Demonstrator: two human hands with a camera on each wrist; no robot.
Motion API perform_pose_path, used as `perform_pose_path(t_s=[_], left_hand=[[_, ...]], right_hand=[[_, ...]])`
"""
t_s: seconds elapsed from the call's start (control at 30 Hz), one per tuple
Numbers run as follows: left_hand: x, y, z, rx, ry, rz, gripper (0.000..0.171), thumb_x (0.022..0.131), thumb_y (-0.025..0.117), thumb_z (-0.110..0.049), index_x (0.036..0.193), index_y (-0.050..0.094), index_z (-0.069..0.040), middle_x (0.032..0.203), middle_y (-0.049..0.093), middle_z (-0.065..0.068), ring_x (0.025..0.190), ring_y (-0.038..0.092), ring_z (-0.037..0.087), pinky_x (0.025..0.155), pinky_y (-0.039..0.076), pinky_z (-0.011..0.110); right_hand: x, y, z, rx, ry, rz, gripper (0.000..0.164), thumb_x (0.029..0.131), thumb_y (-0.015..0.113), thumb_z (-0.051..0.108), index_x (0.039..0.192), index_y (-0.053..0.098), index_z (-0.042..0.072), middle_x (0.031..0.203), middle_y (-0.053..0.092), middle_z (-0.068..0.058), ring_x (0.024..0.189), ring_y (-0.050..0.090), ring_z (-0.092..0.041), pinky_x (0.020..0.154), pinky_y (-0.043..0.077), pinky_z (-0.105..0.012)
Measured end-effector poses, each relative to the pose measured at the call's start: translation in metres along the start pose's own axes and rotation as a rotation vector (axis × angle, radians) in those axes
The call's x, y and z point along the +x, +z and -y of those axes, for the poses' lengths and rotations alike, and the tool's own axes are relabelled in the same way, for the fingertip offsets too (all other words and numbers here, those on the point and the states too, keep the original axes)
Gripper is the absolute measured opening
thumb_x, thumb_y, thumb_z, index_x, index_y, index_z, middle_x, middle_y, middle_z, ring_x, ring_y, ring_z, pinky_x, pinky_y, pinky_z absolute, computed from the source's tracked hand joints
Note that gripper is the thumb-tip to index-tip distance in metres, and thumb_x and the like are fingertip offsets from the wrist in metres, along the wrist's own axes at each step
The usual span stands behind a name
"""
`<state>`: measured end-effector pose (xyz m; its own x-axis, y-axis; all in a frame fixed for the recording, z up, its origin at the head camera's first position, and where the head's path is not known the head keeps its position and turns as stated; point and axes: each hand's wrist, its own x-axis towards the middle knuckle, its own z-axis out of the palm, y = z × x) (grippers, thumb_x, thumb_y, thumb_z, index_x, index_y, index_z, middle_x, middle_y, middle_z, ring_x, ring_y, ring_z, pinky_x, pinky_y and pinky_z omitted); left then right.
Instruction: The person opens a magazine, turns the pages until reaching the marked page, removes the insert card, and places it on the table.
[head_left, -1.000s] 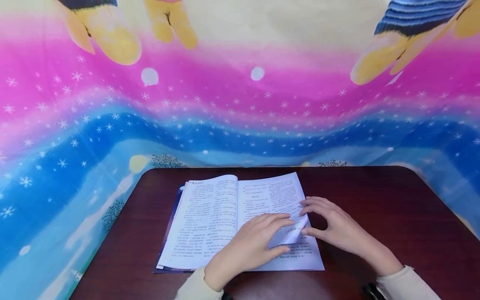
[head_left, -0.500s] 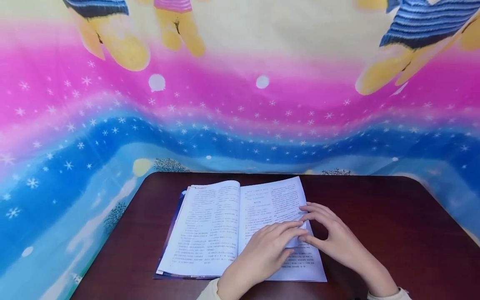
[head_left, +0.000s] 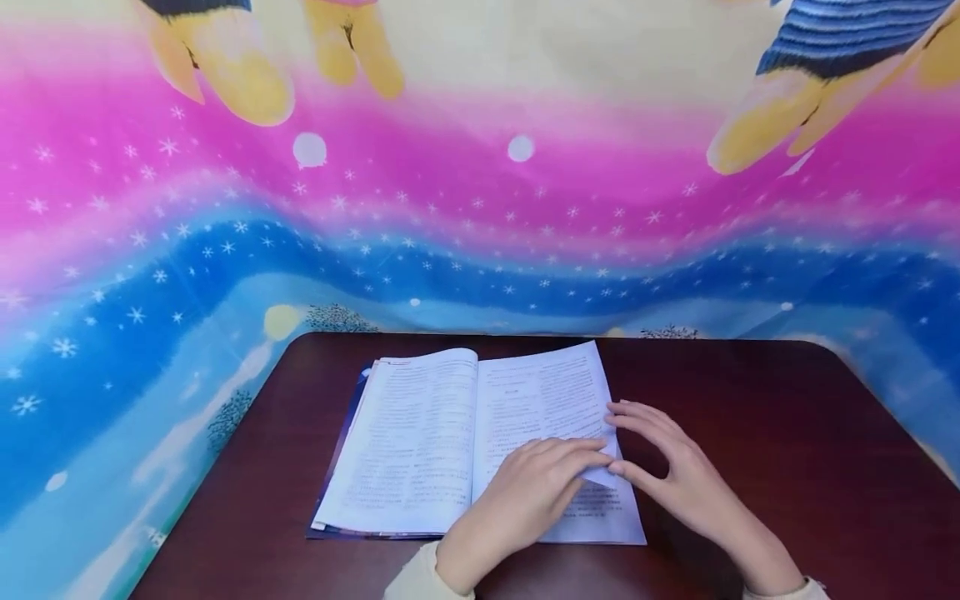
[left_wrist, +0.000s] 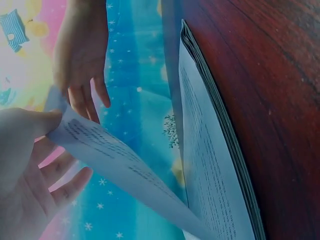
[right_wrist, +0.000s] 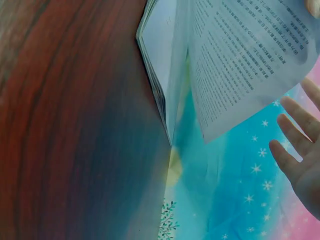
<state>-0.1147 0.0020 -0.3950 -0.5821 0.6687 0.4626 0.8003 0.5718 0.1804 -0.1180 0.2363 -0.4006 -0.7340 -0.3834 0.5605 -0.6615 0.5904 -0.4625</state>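
An open magazine (head_left: 420, 450) with columns of print lies on the dark table. One right-hand page (left_wrist: 107, 150) is lifted off the stack below. My left hand (head_left: 525, 479) reaches over the lower right part and pinches that page near its corner, with the thumb (left_wrist: 49, 122) on its printed face. At the page's outer edge is my right hand (head_left: 686, 467), its fingers loosely extended and its thumb apart from them, near the left fingertips. In the right wrist view, the right fingers (right_wrist: 292, 132) are spread beside the page; any firm hold is not visible.
The dark reddish table (head_left: 780, 442) extends on both sides of the magazine. A colourful cloth (head_left: 465, 192) with snowflakes hangs behind it and along the sides. The magazine's dark blue cover (head_left: 341, 467) shows along its left edge.
My left hand has shifted right, closing in on the page corner and the right fingertips. The right hand stays near the page edge. The head view has shifted slightly.
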Motion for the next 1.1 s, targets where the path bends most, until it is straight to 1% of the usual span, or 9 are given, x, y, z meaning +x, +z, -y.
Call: perform_pose_path(t_s=[0.17,0.23,0.3,0.4,0.53,0.63,0.83,0.97,1.1], left_hand=[[0.015,0.003,-0.008,-0.042,0.009,0.008,0.035,0.103,0.056,-0.022,0.137,0.059,-0.025,0.142,0.054,-0.013,0.122,0.055,0.003,0.103,0.041,0.021],[0.019,0.003,-0.010,-0.051,0.006,0.009,0.034,0.103,0.056,-0.022,0.137,0.060,-0.025,0.142,0.054,-0.013,0.123,0.055,0.003,0.103,0.040,0.021],[0.020,0.002,-0.010,-0.058,0.005,0.006,0.034,0.103,0.055,-0.022,0.137,0.060,-0.024,0.141,0.055,-0.012,0.123,0.055,0.004,0.103,0.041,0.021],[0.018,-0.002,-0.006,-0.050,-0.016,-0.018,0.034,0.102,0.057,-0.023,0.136,0.060,-0.024,0.140,0.056,-0.012,0.124,0.054,0.004,0.104,0.041,0.023],[0.014,-0.007,-0.001,-0.066,-0.044,-0.032,0.035,0.101,0.059,-0.021,0.136,0.059,-0.023,0.140,0.057,-0.010,0.126,0.053,0.006,0.104,0.041,0.024],[0.012,-0.008,0.000,-0.070,-0.054,-0.040,0.036,0.101,0.060,-0.019,0.136,0.059,-0.023,0.139,0.058,-0.009,0.126,0.053,0.006,0.104,0.042,0.024],[0.008,-0.007,0.000,-0.054,-0.059,-0.066,0.037,0.099,0.062,-0.013,0.134,0.061,-0.021,0.136,0.059,-0.008,0.123,0.056,0.006,0.101,0.044,0.023],[0.003,-0.004,0.003,-0.048,-0.069,-0.055,0.036,0.099,0.061,-0.012,0.133,0.062,-0.022,0.137,0.059,-0.008,0.123,0.056,0.007,0.101,0.044,0.024],[-0.001,-0.001,0.004,-0.059,-0.081,-0.037,0.034,0.100,0.061,-0.016,0.133,0.062,-0.023,0.139,0.058,-0.008,0.125,0.055,0.007,0.103,0.043,0.026]], right_hand=[[-0.007,-0.022,0.002,-0.027,0.094,-0.005,0.056,0.081,0.079,0.001,0.133,0.062,0.016,0.140,0.055,-0.008,0.135,0.037,-0.003,0.103,0.023,-0.007],[-0.008,-0.026,0.002,-0.027,0.124,0.002,0.054,0.084,0.077,0.002,0.133,0.061,0.017,0.141,0.054,-0.008,0.135,0.036,0.000,0.101,0.023,-0.005],[-0.006,-0.027,0.003,-0.019,0.130,0.003,0.052,0.086,0.075,0.002,0.134,0.061,0.017,0.141,0.054,-0.007,0.134,0.036,0.000,0.100,0.023,-0.005],[0.001,-0.022,0.003,-0.002,0.120,0.013,0.049,0.088,0.073,0.004,0.134,0.061,0.018,0.141,0.054,-0.005,0.133,0.039,-0.003,0.101,0.024,-0.006],[0.008,-0.014,0.003,0.011,0.119,0.032,0.044,0.091,0.072,0.008,0.132,0.062,0.019,0.141,0.054,-0.003,0.131,0.043,-0.006,0.101,0.024,-0.006],[0.009,-0.010,0.004,0.013,0.140,0.040,0.040,0.092,0.070,0.010,0.131,0.063,0.018,0.141,0.054,-0.002,0.130,0.043,-0.005,0.100,0.024,-0.005],[0.007,-0.008,0.005,0.038,0.149,0.033,0.037,0.093,0.069,0.007,0.129,0.064,0.016,0.140,0.055,-0.002,0.129,0.045,-0.004,0.099,0.027,-0.005],[0.004,-0.006,0.005,0.038,0.151,0.026,0.036,0.092,0.070,0.007,0.127,0.065,0.015,0.138,0.057,0.000,0.128,0.047,-0.004,0.099,0.027,-0.005],[0.000,-0.008,0.004,0.021,0.169,0.031,0.038,0.092,0.071,0.009,0.128,0.065,0.021,0.137,0.058,0.002,0.127,0.048,-0.003,0.099,0.027,-0.005]])
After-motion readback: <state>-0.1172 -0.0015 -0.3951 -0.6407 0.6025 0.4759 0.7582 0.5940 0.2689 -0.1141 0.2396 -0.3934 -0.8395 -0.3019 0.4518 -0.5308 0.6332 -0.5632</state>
